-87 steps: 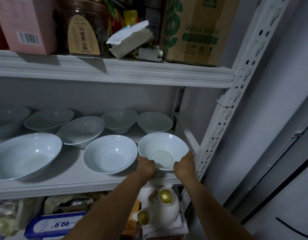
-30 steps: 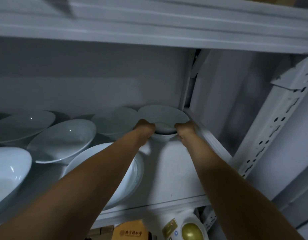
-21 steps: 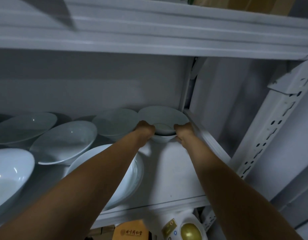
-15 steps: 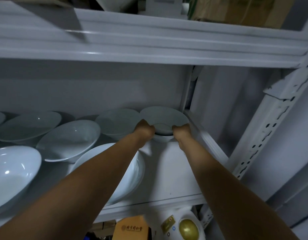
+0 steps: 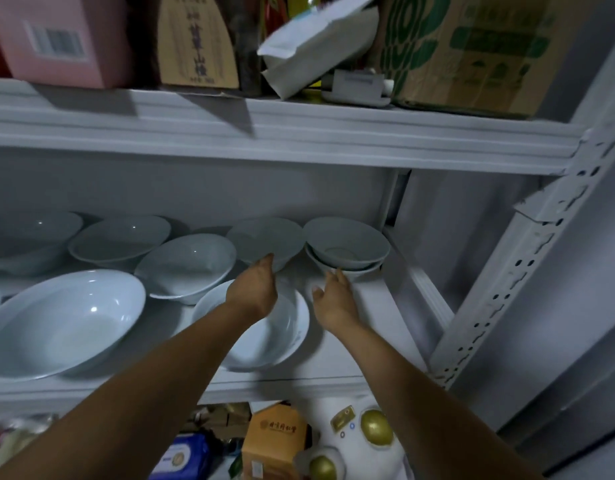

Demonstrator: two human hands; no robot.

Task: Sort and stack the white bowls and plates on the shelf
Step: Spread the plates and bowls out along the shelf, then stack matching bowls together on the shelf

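Stacked bowls (image 5: 347, 245) at back right, right hand (image 5: 333, 301) loose-fingered just before them, left hand (image 5: 254, 289) straight-fingered, touching next bowl (image 5: 266, 239)

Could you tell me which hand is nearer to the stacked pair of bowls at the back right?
Right. The right hand is just in front of the stack; the left hand is further left, at the neighbouring bowl.

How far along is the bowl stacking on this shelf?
Done: two white ceramic bowls nested back right. In hand: nothing held; left hand reaches the neighbouring white bowl, right hand open nearby. Left: other single bowls, like the large front-left bowl.
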